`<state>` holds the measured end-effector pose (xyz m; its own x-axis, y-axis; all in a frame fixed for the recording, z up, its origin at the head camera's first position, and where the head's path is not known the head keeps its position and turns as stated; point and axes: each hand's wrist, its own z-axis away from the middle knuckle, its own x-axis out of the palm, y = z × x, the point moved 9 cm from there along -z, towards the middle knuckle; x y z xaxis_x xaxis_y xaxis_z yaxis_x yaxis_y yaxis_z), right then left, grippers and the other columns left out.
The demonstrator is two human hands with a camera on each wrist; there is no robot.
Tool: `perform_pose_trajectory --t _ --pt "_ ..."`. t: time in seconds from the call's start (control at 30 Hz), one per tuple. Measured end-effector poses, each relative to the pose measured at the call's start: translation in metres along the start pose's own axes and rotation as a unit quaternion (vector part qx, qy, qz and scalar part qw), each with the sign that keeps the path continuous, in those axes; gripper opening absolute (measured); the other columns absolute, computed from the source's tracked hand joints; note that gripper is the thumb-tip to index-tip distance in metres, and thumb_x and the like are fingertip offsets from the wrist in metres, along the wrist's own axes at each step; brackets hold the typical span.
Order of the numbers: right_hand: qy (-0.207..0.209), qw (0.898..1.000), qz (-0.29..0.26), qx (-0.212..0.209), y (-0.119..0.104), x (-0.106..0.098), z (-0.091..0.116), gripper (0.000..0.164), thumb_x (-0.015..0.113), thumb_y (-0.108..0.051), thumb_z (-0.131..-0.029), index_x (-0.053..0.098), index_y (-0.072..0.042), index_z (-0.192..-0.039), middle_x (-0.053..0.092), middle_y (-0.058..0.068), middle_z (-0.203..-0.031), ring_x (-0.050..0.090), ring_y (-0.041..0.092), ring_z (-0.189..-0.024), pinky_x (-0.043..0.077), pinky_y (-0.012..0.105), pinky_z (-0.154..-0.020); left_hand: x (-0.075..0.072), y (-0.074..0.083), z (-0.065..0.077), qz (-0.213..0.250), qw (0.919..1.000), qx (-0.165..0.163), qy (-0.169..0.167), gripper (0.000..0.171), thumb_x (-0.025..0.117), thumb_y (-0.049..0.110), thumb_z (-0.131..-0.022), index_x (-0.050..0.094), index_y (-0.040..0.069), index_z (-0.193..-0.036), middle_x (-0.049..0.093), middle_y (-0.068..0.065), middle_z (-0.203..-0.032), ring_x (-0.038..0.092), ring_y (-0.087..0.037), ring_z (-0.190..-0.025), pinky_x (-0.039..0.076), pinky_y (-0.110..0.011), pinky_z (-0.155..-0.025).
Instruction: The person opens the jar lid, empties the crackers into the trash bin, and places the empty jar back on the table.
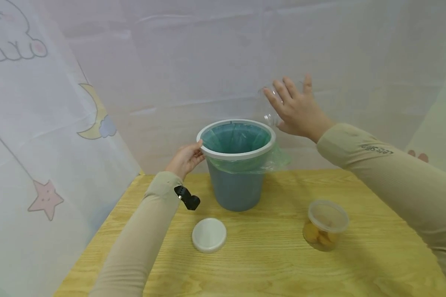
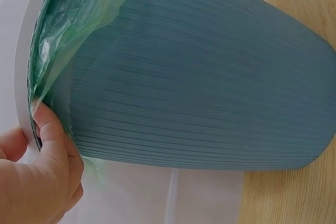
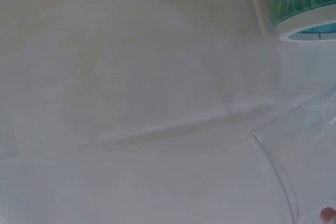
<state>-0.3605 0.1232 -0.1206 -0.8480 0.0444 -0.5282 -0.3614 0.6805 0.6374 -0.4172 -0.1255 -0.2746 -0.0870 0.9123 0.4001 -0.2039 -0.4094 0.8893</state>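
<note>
A blue-grey trash bin with a white rim stands on the table, lined with a green plastic bag that hangs over its right side. My left hand grips the rim at the left; in the left wrist view its thumb and fingers pinch the rim and bag edge. Up to the right of the bin, my right hand holds a clear plastic container in the air, fingers spread around it. Only part of this container and one fingertip show in the right wrist view.
A round white lid lies in front of the bin. At the right stands a lidded clear tub holding orange-brown pieces. Pale printed cloth hangs behind the wooden table and at its left. Two fingertip-like shapes show beyond the right sleeve.
</note>
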Motion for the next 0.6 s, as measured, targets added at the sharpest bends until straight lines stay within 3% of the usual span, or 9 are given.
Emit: perform_pose_trajectory --t 0.3,0.5,0.6 --pt "0.04 0.998 -0.047 0.019 -0.007 -0.005 0.015 0.103 0.089 -0.031 -0.064 0.032 0.002 -0.143 0.041 0.034 -0.135 0.039 0.052 -0.124 0.025 0.081 -0.09 -0.002 0.001 0.0 0.004 0.9999 -0.007 0.006 0.045 0.05 0.012 -0.101 0.042 -0.001 -0.144 0.05 -0.008 -0.106 0.055 -0.011 -0.078 0.051 -0.02 -0.064" --pt "0.056 0.995 -0.074 0.032 -0.008 -0.007 0.024 0.103 0.09 -0.025 -0.061 0.031 0.002 -0.141 0.041 0.034 -0.134 0.038 0.052 -0.123 0.026 0.082 -0.088 -0.002 0.0 0.001 -0.009 0.9999 -0.014 0.002 0.046 0.049 0.013 -0.102 0.041 0.002 -0.145 0.052 -0.006 -0.11 0.054 -0.011 -0.083 0.046 -0.027 -0.096" --pt "0.057 0.993 -0.092 0.044 -0.007 -0.008 0.03 0.104 0.089 -0.025 -0.061 0.029 0.001 -0.142 0.04 0.034 -0.134 0.037 0.052 -0.124 0.025 0.083 -0.087 -0.004 0.0 0.002 -0.003 0.9998 -0.018 0.0 0.045 0.049 0.013 -0.102 0.042 0.002 -0.145 0.052 -0.006 -0.109 0.054 -0.012 -0.084 0.04 -0.03 -0.103"
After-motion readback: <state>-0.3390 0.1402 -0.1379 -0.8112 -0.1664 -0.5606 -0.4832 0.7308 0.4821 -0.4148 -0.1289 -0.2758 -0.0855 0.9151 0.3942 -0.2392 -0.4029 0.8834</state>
